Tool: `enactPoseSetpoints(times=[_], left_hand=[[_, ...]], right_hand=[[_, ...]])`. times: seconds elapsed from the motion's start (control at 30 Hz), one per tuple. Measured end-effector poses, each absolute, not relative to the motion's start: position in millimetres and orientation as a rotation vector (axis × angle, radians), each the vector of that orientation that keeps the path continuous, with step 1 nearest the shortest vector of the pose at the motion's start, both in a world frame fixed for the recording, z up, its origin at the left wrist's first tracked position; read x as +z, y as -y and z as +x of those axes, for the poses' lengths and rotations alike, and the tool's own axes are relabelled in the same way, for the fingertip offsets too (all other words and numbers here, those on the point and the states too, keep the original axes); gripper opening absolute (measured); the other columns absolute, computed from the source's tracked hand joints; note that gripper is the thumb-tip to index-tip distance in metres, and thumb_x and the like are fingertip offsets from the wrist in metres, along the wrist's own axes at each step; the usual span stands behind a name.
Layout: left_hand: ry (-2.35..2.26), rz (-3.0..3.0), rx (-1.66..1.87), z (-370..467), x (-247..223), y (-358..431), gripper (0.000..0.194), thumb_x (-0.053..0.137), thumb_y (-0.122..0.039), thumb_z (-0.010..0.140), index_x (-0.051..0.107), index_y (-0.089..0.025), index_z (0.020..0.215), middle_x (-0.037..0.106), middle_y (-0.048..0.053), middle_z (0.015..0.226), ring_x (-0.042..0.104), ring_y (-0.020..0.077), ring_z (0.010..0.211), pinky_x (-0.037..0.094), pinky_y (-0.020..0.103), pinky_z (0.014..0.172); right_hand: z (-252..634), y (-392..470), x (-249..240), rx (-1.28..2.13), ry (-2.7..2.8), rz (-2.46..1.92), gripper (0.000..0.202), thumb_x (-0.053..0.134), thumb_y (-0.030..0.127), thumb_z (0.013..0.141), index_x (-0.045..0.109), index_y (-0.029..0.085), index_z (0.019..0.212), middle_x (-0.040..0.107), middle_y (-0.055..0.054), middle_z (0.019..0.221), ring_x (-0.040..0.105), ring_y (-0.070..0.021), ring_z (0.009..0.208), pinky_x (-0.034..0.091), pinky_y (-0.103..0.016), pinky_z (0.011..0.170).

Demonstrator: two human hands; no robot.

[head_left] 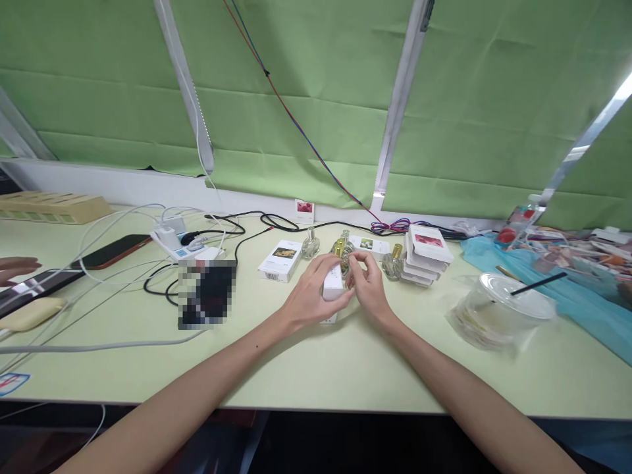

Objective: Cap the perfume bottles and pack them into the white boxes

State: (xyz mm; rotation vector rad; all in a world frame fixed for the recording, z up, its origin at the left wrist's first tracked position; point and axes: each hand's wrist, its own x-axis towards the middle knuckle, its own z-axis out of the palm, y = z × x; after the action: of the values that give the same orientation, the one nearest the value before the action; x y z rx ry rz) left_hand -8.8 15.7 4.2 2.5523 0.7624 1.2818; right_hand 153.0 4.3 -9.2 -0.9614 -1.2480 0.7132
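Note:
My left hand (312,294) is wrapped round a small white box (334,284), held above the table. Close against its right side is my right hand (368,284), fingers bent together near the box's end; whatever they pinch is too small to make out. Glass bottles with gold tops (338,247) stand just behind my hands. Another glass bottle (311,244) is to the left, beside a white box with a dark picture (280,261). To the right, a gold-topped bottle (392,263) stands against a stack of white boxes (427,254). Part of another white box shows below my left hand.
A lidded plastic cup (498,309) with a black straw stands right, near blue plastic (567,309) and clutter. Cables, a power strip (190,247), and phones (116,251) lie left. Another person's hand (17,268) is at the left edge. A white box (370,247) lies behind my hands.

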Motion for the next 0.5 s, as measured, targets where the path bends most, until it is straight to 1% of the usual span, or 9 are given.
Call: enactPoseSetpoints(times=[0.2,0.33,0.4,0.5], left_hand=[[-0.773,2.513,1.343,-7.8,4.5,-14.1,0.051,0.067,-0.027,0.082,0.046,-0.020,0.128,0.059,0.015,0.129,0.061,0.0297,0.120,0.052,0.046,0.101],[-0.645,2.462,1.348,-8.1,3.5,-12.8,0.056,0.067,-0.023,0.078,0.043,-0.021,0.129,0.057,0.014,0.130,0.059,0.0297,0.123,0.051,0.047,0.102],[-0.556,2.426,1.324,-7.6,2.0,-12.0,0.060,0.067,-0.023,0.077,0.042,-0.022,0.131,0.054,0.015,0.133,0.057,0.0300,0.125,0.050,0.048,0.103],[-0.458,2.360,1.262,-6.7,-0.2,-11.6,0.065,0.067,-0.024,0.077,0.038,-0.024,0.135,0.050,0.014,0.138,0.056,0.0296,0.126,0.050,0.048,0.105]], right_hand=[[153.5,-4.9,-9.9,0.699,1.219,-1.006,0.034,0.057,0.058,0.094,0.056,0.024,0.100,0.061,-0.001,0.092,0.055,-0.0130,0.063,0.046,-0.027,0.056],[153.3,-4.1,-9.4,0.642,1.225,-1.011,0.032,0.054,0.056,0.096,0.057,0.024,0.097,0.061,-0.001,0.088,0.055,-0.0141,0.066,0.048,-0.029,0.064],[153.4,-3.0,-8.5,0.565,1.250,-1.024,0.032,0.050,0.054,0.098,0.057,0.023,0.095,0.061,-0.002,0.088,0.056,-0.0163,0.073,0.049,-0.031,0.070],[153.7,-0.6,-6.6,0.436,1.306,-1.030,0.032,0.044,0.050,0.101,0.060,0.023,0.094,0.063,-0.005,0.095,0.059,-0.0200,0.088,0.049,-0.034,0.082]])
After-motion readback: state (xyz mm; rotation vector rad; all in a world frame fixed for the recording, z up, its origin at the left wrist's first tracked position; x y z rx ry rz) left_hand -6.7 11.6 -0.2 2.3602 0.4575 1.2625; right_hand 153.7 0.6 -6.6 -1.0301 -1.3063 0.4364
